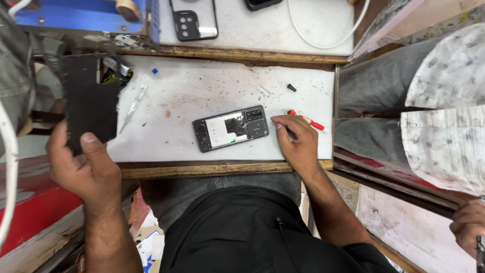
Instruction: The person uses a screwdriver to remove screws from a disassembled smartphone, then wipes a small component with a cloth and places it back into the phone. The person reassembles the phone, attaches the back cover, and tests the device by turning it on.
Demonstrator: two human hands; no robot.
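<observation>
While the head camera looks straight down, the left hand (pixel 81 169) grips a flat black panel (pixel 88 101) at its lower edge, thumb on the front face and fingers curled behind it, and holds it upright over the left end of the white work surface (pixel 202 91). Near the right edge of that surface the right hand (pixel 297 141) lies palm down, fingers bent and closed around the shaft of a small red-handled screwdriver (pixel 310 122), whose red end pokes out past the knuckles to the right. Just beside the fingertips, to their left, an opened phone (pixel 231 128) lies flat and slightly tilted, back cover off, with a pale inner plate and a dark camera block showing. A clear plastic strip (pixel 132 107) lies left of the phone, near the black panel, and a small black bit (pixel 291 87) lies above the right hand, apart from it. On the raised shelf behind rest a phone case with camera cut-outs (pixel 194 20) and a looping white cable (pixel 323 35). At the right edge another person sits in grey trousers (pixel 374 86) and a patterned white shirt, with one hand (pixel 469 225) low in the corner.
</observation>
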